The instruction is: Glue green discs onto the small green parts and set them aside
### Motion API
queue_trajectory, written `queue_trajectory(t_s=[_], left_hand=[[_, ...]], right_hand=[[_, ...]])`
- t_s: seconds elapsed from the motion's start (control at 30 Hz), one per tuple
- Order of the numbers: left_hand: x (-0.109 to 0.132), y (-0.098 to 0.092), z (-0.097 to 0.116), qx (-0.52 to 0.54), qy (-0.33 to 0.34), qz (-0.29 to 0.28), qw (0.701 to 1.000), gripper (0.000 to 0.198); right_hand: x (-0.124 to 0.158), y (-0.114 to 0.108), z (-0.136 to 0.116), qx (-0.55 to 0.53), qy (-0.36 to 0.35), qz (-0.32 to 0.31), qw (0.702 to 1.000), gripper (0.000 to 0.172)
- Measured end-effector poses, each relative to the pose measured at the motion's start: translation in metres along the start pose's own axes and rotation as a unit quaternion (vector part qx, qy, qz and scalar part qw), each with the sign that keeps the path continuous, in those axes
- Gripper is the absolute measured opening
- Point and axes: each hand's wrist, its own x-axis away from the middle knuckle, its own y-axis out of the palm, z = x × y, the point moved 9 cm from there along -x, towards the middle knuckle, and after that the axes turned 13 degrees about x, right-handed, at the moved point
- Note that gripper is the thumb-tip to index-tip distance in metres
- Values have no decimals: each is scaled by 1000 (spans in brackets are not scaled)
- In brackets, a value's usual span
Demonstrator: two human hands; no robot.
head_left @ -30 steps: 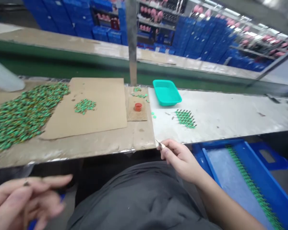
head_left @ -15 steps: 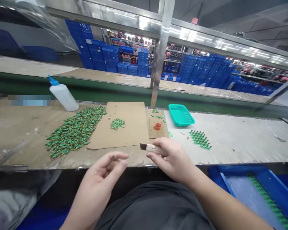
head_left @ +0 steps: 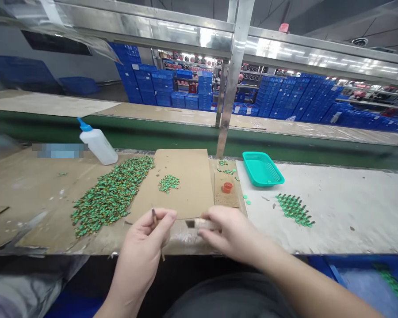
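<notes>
My left hand (head_left: 144, 243) is closed in a pinch on a thin brown stick (head_left: 154, 215) with a dark tip; its lower end shows below the fingers. My right hand (head_left: 234, 232) grips a small tool (head_left: 191, 224) with a flat dark tip and a whitish wrapped handle, pointing left toward the left hand. Both hands are over the front edge of the bench, a short gap apart. Beyond them lies a cardboard sheet (head_left: 189, 185) with a small cluster of green and brown pieces (head_left: 169, 183). A red cup (head_left: 227, 188) stands on a small board (head_left: 220, 198).
A large pile of green and brown pieces (head_left: 114, 194) lies left, near a white squeeze bottle (head_left: 101, 148) with a blue nozzle. At right are a green tray (head_left: 268, 182) and rows of green pieces (head_left: 295, 210). A blue bin (head_left: 325, 269) sits below; a metal post (head_left: 234, 75) rises behind.
The bench has shifted right and down in view. My left hand has turned, so more of the stick shows. The right hand's tool has come nearer the left hand.
</notes>
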Motion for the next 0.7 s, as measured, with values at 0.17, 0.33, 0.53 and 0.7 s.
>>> queue_trajectory(t_s=[0.17,0.33,0.53,0.7], left_hand=[[14,-50,-31,11,-115,95,989,93],[52,-65,-57,50,-206,86,974,90],[48,-44,-30,192,-158,126,960,76],[44,26,-43,281,-157,2,947,62]], right_hand=[[-133,-9,44,107,74,-50,990,37],[-231,-12,63,144,82,-17,986,34],[-163,-18,22,131,-30,50,990,35],[6,9,-32,20,-254,173,951,83]])
